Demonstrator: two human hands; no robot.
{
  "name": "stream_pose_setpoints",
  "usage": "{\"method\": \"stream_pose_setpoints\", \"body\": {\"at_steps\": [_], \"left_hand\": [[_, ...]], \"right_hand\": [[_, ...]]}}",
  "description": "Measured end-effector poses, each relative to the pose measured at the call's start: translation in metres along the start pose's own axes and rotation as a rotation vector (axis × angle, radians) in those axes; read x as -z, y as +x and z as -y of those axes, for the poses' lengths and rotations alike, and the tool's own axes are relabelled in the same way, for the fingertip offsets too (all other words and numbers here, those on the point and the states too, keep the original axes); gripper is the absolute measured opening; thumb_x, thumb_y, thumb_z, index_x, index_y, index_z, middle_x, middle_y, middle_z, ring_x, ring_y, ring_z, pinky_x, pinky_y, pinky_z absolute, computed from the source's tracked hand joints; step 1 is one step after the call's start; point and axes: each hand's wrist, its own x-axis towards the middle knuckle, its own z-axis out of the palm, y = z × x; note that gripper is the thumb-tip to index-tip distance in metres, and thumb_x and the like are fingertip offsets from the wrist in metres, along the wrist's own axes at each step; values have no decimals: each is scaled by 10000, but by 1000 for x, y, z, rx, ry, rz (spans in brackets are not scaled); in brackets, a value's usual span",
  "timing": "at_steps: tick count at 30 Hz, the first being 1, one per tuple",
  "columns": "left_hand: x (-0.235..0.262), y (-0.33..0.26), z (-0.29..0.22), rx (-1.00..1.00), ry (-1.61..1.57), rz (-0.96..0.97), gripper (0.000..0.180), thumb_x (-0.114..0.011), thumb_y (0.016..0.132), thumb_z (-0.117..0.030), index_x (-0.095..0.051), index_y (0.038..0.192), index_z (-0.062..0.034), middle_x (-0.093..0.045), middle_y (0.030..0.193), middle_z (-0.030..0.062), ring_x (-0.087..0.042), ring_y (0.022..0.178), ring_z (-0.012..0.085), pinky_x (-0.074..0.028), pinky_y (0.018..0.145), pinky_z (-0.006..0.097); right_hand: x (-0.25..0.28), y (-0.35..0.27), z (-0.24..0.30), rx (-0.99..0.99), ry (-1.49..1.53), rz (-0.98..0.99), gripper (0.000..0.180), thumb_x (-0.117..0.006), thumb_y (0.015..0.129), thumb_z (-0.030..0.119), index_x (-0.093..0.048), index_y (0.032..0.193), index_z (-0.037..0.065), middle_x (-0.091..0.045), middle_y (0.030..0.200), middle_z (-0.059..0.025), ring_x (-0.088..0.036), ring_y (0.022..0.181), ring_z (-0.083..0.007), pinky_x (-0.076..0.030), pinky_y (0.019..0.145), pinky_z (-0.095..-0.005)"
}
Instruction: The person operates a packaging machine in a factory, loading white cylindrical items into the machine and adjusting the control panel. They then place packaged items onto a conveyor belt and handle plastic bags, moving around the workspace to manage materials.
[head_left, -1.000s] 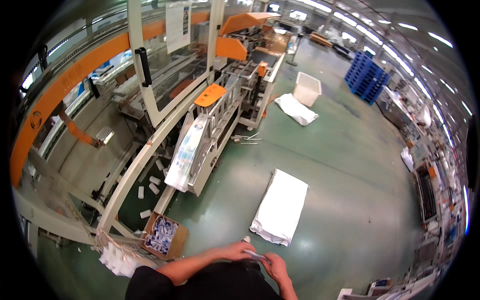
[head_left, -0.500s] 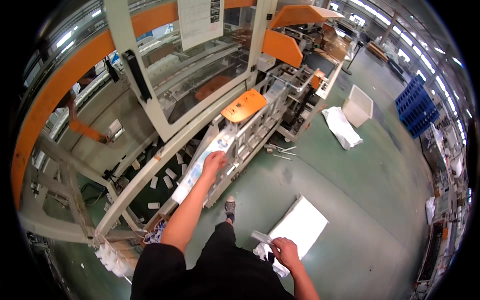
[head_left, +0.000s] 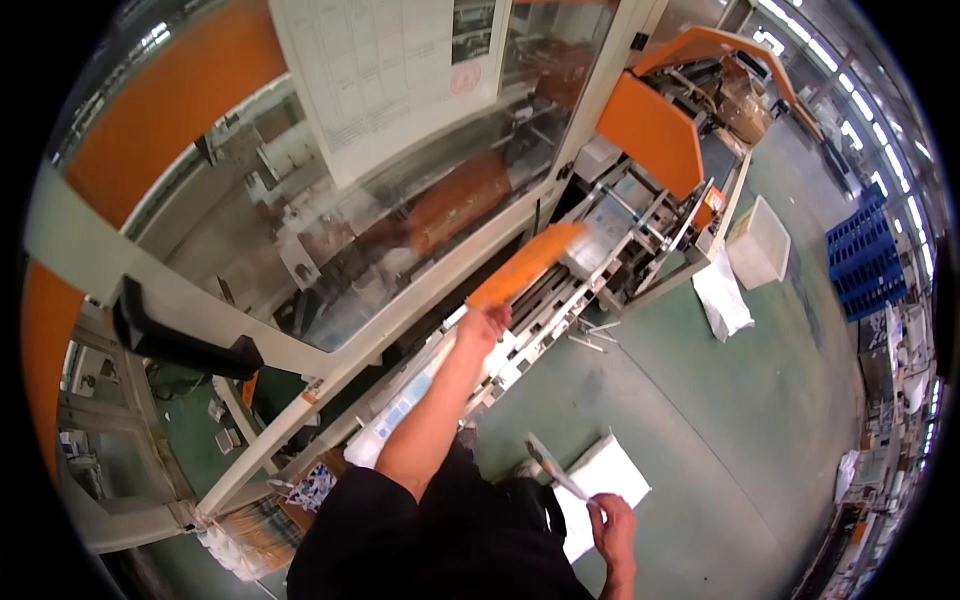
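My left hand [head_left: 485, 328] reaches over the machine's feed channel, its fingers closed at the near end of an orange cover plate [head_left: 532, 265]. The plate is tilted and blurred. Below that forearm, a long white plastic-wrapped pack with blue print [head_left: 405, 398] lies in the channel, partly hidden by the arm. On the right, my right hand [head_left: 613, 528] pinches a thin, flat, greyish strip [head_left: 552, 465] that sticks up toward the left; its exact kind is unclear. Beneath the strip, a white sack [head_left: 610, 475] lies on the green floor.
A clear machine door [head_left: 400, 220] with a black handle [head_left: 180, 335] and a paper sheet stands close on the left. Farther right are a white bin [head_left: 758, 243], a white bag [head_left: 722, 295] and blue crates [head_left: 857, 265]. Thin rods [head_left: 592, 335] lie beside the machine. A box [head_left: 310, 495] sits lower left.
My view has moved closer to the machine door. My left hand has gone from above the white pack to the orange plate, which has tipped. My right hand has shifted right, raising the strip.
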Motion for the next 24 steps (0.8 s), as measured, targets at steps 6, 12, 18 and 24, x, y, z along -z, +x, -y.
{"method": "stream_pose_setpoints", "body": {"at_steps": [6,12,18,24], "left_hand": [[-31,6,-74,47,-369,-209,320,-438,995,-297,-525,853,-24,-624,806,102,-632,714,228,-566,647,365],[-17,-12,-64,-5,-50,-25,497,-433,976,-483,-570,896,-12,-661,882,145,-657,850,267,-549,783,407],[-73,-191,-3,-82,876,545,614,-596,908,-438,-449,1329,-16,-521,1313,117,-489,1228,233,-370,1061,380],[-77,-280,41,-51,1076,709,818,-861,659,-284,-472,1331,-25,-524,1342,97,-484,1231,217,-358,1064,364]], "right_hand": [[22,70,3,121,-29,97,83,-656,803,69,-641,873,28,-646,861,-141,-614,812,-333,-488,730,-396],[41,116,-2,215,-24,326,84,-660,809,86,-644,877,39,-634,861,-134,-597,807,-339,-475,723,-399],[88,166,34,589,25,646,109,-667,803,89,-635,893,36,-621,839,-129,-586,781,-338,-468,701,-397],[131,216,76,705,85,787,131,-670,831,110,-612,876,2,-596,789,-123,-583,721,-276,-455,670,-327]]}}
